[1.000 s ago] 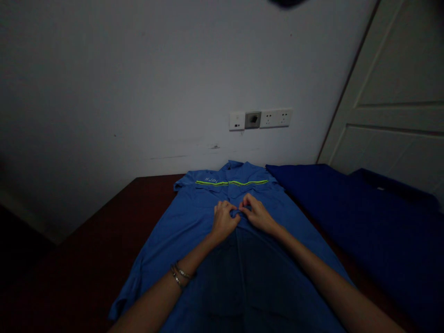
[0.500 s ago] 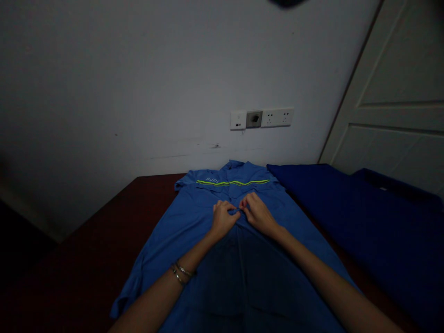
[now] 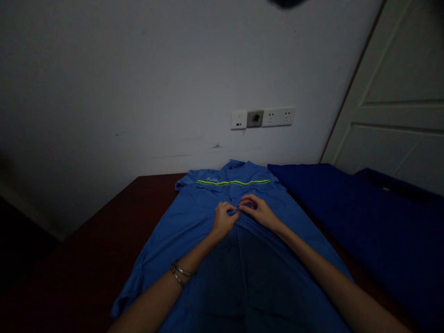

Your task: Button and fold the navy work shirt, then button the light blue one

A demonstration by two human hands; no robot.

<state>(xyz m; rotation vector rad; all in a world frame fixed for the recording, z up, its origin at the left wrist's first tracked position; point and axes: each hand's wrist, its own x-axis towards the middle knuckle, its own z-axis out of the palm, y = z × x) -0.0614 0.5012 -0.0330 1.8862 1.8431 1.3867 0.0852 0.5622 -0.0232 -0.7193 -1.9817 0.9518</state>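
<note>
A blue work shirt with a yellow-green stripe across the chest lies spread out, its collar toward the wall. At the middle of its front edge, my left hand pinches the fabric between thumb and fingers. Close against it on the right, my right hand also has thumb and forefinger at the same bit of shirt edge, its other fingers held a little apart. Whatever lies between the fingertips, perhaps a button, is too small and dark to make out. Two bracelets circle my left wrist.
The shirt rests on a dark red wooden tabletop. A darker blue cloth lies along the right side. Behind stands a white wall with sockets, and a pale panelled door is at the right.
My right hand's fingers have opened out slightly and the hand lies flatter, its fingertips still at the shirt edge. My left hand keeps its pinch almost unmoved.
</note>
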